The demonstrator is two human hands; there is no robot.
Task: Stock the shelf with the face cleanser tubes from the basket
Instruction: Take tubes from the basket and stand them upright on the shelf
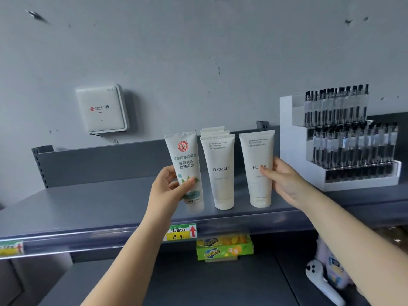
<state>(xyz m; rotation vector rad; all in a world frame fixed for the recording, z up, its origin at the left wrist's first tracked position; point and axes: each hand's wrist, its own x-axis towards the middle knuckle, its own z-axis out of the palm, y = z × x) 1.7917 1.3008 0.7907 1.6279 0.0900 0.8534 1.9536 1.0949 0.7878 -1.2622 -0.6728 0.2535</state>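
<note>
A: What's the left hand (pixel 171 186) doing?

B: It grips the green-tea tube (pixel 185 164), thumb across the front and fingers behind. The tube leans a bit left, cap down at the shelf (pixel 88 208); whether the cap touches it, I cannot tell.

A: And the right hand (pixel 284 180)?

B: It holds the right Floral tube (pixel 257 168), thumb on the front over the lettering, fingers round the far side. That tube stands cap down on the shelf.

A: Anything between the hands?

B: A row of Floral tubes (pixel 219 171), front one upright, more tops showing behind it.

A: Beyond the right hand?

B: A white pen rack (pixel 344 138). Below the left wrist, a price tag (pixel 182 231) on the shelf edge; lower still, a green box (pixel 224 248).
</note>
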